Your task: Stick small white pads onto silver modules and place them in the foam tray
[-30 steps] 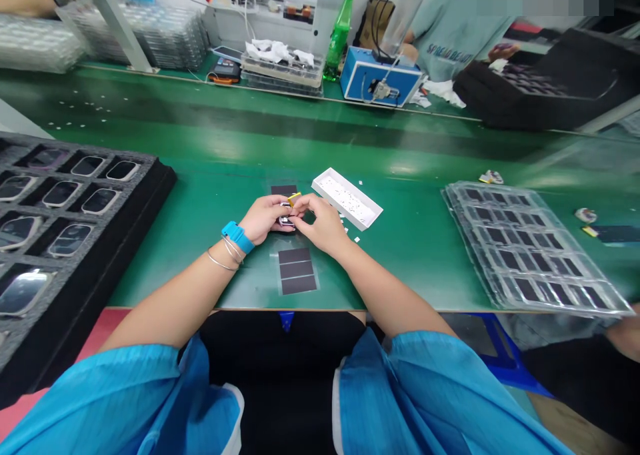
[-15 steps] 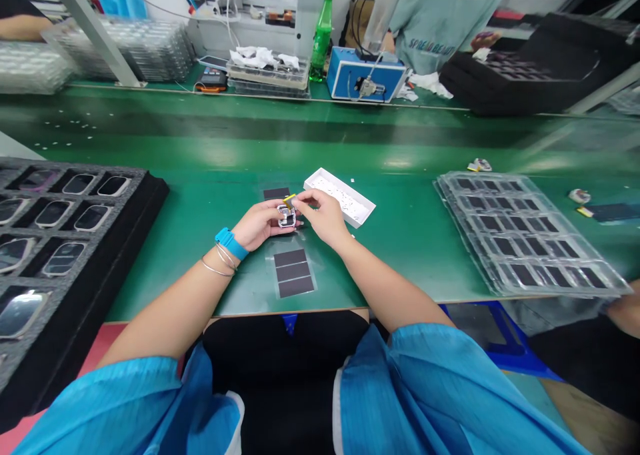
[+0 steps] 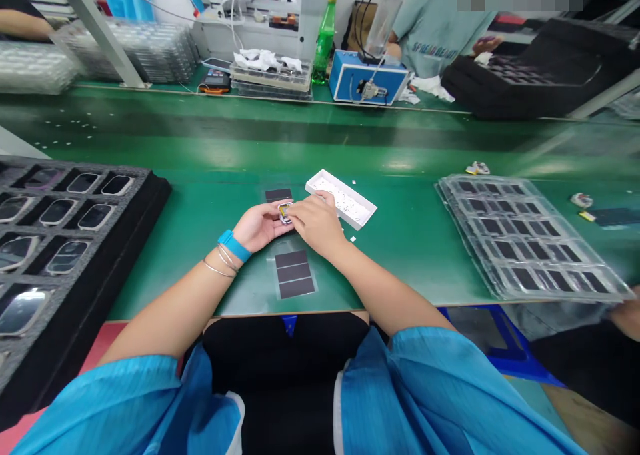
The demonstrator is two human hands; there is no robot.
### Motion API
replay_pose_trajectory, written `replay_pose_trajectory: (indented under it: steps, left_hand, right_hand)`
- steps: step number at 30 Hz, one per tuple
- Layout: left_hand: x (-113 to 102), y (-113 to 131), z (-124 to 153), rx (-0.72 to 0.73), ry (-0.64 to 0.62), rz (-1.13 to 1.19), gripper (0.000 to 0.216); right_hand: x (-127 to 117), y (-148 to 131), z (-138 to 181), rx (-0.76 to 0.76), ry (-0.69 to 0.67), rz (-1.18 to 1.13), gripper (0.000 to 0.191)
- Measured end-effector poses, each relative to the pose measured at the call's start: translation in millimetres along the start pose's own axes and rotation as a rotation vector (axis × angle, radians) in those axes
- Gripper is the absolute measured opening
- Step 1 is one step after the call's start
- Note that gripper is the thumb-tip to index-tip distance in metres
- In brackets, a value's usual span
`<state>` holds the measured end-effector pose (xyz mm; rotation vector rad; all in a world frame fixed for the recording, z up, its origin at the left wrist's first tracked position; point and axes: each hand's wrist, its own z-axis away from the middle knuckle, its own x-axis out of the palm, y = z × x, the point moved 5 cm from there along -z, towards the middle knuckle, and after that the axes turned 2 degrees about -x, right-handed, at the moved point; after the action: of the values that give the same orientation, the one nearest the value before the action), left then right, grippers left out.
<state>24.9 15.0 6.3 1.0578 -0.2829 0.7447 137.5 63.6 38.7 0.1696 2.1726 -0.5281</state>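
Note:
My left hand (image 3: 256, 227) holds a small silver smartwatch case (image 3: 281, 219) with its open side up, thumb and fingers around the rim. Inside the case shows a yellow-edged part (image 3: 285, 209), which looks like a small battery. My right hand (image 3: 319, 223) is closed over the right side of the case, fingertips on the part; those fingers partly hide both. Just behind the hands lies a dark strip (image 3: 278, 195) on clear film. Nearer to me is a clear sheet with dark rectangular stickers (image 3: 293, 273).
A white shallow box (image 3: 367, 219) with tiny bits stands behind my right hand. At left is a foam tray (image 3: 156, 198) of watch housings; at right, stacked clear trays (image 3: 450, 221). A green bottle (image 3: 325, 41) and blue machine (image 3: 367, 78) stand on the back ledge. Other people sit beyond.
The yellow-edged part, earlier tilted up above the case in my right fingers, now lies down in the case. My right hand has turned over and moved left and lower onto it.

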Motion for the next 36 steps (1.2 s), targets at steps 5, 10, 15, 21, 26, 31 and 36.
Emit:
replay_pose_trajectory:
  steps: [5,10,15,21,26,31,36]
  left_hand:
    - [-2.6,2.0,-2.4,0.057,-0.037,-0.038,0.025]
    - [-5.1,4.6,-3.4,0.170,-0.128,-0.163,0.041]
    - [-3.5,5.7,-2.0,0.244,-0.214,-0.280,0.058]
    - [-1.5,8.2,-4.0,0.354,-0.246,-0.331,0.057]
    - [7.0,10.2,-3.6,0.478,-0.265,-0.327,0.053]
    - [-2.8,26.5,-0.5,0.496,-0.098,-0.334,0.058]
    - [-46.8,49.6,95.6,0.793,0.142,-0.292,0.052]
  right_hand:
    - [2.4,3.5,-0.8,0.012,-0.060,-0.080,0.018]
    - [6.7,23.0,0.9,0.230,0.005,-0.527,0.021]
    - [25.8,25.7,5.6,0.388,-0.176,-1.037,0.068]
    - [18.9,18.2,3.0,0.331,-0.142,-0.953,0.061]
    - [14.7,21.0,6.4,0.279,-0.059,-0.784,0.061]
    - [25.4,30.1,6.0,0.249,-0.026,-0.654,0.078]
    - [38.4,10.1,16.2,0.029,-0.362,-0.254,0.059]
